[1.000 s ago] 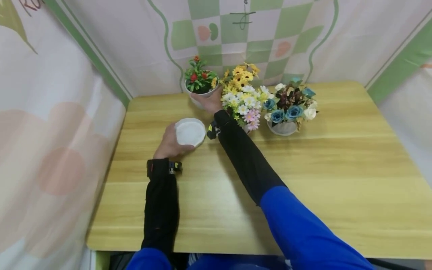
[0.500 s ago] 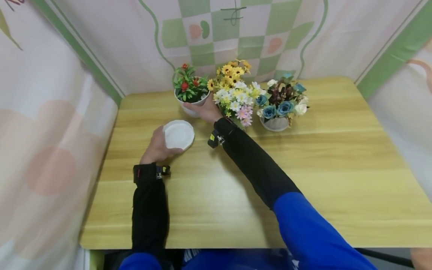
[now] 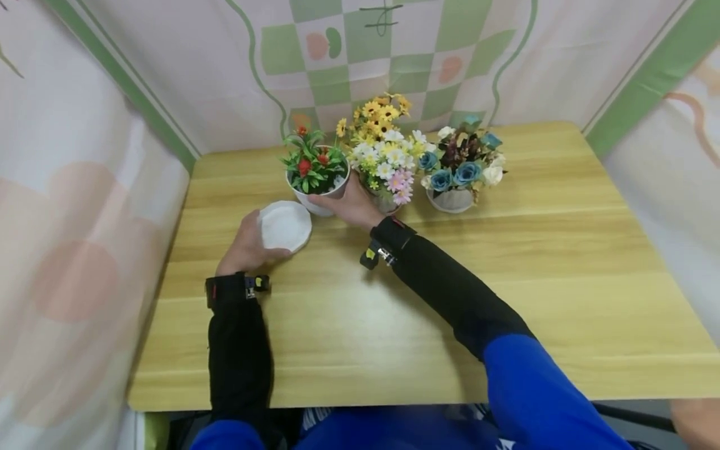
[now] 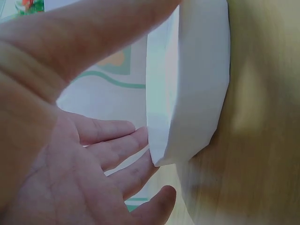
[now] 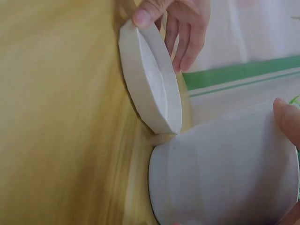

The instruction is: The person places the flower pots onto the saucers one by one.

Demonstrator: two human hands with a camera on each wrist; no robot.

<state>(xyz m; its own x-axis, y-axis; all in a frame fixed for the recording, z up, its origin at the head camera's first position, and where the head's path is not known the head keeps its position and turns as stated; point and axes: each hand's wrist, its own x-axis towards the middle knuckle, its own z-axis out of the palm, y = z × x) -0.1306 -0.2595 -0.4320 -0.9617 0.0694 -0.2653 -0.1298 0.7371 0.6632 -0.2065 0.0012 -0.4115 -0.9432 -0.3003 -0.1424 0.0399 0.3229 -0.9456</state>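
A shallow white saucer (image 3: pixel 285 227) with faceted sides sits at the left of the table. My left hand (image 3: pixel 244 245) holds its left side, thumb at the near rim and fingers at the far side. My right hand (image 3: pixel 354 203) grips a white flowerpot (image 5: pixel 220 164) by its right side, thumb near the rim. Green leaves and red flowers (image 3: pixel 304 167) fill this pot. It stands just behind and right of the saucer, very close to it. Whether the pot's base touches the table or the saucer, I cannot tell.
Right behind my right hand is a pot of yellow, white and pink daisies (image 3: pixel 388 153). Farther right stands a pot of blue and white roses (image 3: pixel 464 172). A printed curtain (image 3: pixel 371 69) hangs behind the wooden table (image 3: pixel 534 269).
My right hand has brought the red-flowered pot away from the curtain, nearer to me and the saucer. The saucer has shifted slightly left and nearer with my left hand. The view has shifted a little.
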